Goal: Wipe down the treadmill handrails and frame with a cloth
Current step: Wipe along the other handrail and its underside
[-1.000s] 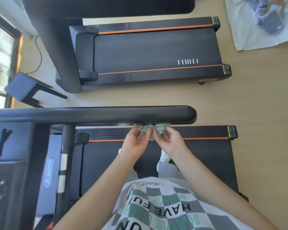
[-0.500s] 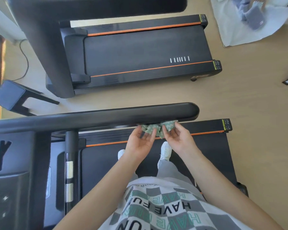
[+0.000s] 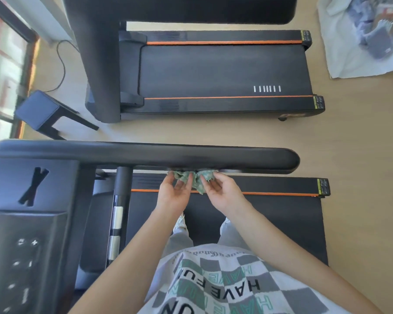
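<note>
under the handrail (image 3: 145, 155), short of its rounded free end, both hands meet on one cloth (image 3: 205, 175). left hand (image 3: 174, 197): palm up, fingers raised and pinching the left part of the cloth. right hand (image 3: 223, 197): palm up, fingers gripping the right part. the hands sit side by side, nearly touching. the cloth is green and white, bunched, and held against the lower edge of the handrail; one fold hangs down between the hands.

directly below the hands lies the black belt (image 3: 281, 227) of the near treadmill, bordered by an orange stripe (image 3: 281, 194). the person stands on this belt; two light shoes (image 3: 179, 223) show beneath the forearms, and a checked shirt (image 3: 213, 288) fills the lower edge of the view.

left of the hands, a black post (image 3: 122, 189) with silver bands rises to the handrail. further left is the console (image 3: 28, 234), with pale button marks.

beyond the handrail, across a strip of wooden floor (image 3: 360, 137), stands a second treadmill (image 3: 225, 69), parallel to the first. a dark stool (image 3: 38, 109) is at the left, and a cable (image 3: 63, 64) runs along the floor behind it. a white sheet (image 3: 340, 53) with blurred items lies at the top right.
</note>
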{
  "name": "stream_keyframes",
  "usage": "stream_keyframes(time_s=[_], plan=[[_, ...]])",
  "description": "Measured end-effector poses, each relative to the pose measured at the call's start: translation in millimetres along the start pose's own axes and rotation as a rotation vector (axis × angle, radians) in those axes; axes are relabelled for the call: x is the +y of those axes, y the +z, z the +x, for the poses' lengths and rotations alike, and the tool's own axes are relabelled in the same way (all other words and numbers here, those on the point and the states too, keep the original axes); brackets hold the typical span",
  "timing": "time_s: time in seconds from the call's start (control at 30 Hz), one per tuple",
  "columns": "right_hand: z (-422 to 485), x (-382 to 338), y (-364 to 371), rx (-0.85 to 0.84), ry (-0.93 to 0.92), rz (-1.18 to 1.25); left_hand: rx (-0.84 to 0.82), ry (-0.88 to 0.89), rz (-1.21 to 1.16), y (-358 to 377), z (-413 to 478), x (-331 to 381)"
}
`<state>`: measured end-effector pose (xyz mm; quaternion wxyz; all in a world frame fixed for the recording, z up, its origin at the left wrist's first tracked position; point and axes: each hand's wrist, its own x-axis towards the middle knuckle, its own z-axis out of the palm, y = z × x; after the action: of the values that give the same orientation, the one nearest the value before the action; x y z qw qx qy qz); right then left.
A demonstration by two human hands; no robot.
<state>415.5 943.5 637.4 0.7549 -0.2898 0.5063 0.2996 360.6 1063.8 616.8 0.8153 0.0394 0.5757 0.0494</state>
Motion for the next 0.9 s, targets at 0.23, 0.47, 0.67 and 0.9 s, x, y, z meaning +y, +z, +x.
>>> stream_keyframes(time_s=[0.23, 0.47, 0.67, 0.9], plan=[[1, 62, 43, -0.071, 0.119, -0.106, 0.002, 0.158, 0.008, -20, -9, 58], [-4, 75, 53, -0.129, 0.169, -0.080, -0.033, 0.145, -0.023, -20, -26, 73], [-4, 62, 40, -0.051, 0.114, -0.011, -0.036, 0.110, 0.004, -20, -24, 74], [13, 34, 15, 0.039, 0.044, 0.056, 0.018, 0.010, 0.060, -8, -5, 43]])
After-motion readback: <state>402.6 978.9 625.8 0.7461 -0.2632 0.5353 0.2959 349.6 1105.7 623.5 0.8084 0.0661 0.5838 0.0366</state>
